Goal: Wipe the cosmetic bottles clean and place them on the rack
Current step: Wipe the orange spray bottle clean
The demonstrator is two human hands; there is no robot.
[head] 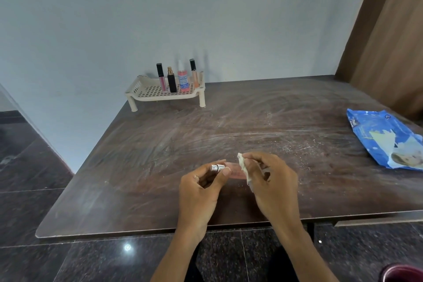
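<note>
The person's left hand (201, 188) pinches the silver cap end of a small clear bottle (231, 168) between thumb and fingers; the bottle lies sideways in the air just above the near edge of the desk (160, 167), at about 6 o'clock. The right hand (272, 185) has its fingers clamped on a crumpled white wipe (243, 168), pressed round the bottle's other end.

The likeliest slip, as I judge it: the left hand's hold is only on the cap, so a firm rub or twist from the wipe could loosen the cap or pull the slick body free; a fall here would land on the desk edge or the tiled floor below. A damp bottle may also slide in the fingers on the way to the rack. Setting it down carelessly could topple the tall thin tubes standing there.

The cream rack (146, 91) stands at 11 o'clock, against the wall; on it, in a row, stand a pink gloss tube (162, 78), a black bottle (171, 81) with a gold top, a pink spray bottle (183, 80) and a peach gloss tube (194, 72); its left part is bare. A blue wipes pack (386, 139) lies at 3 o'clock with its flap open; what is left in it cannot be told.
</note>
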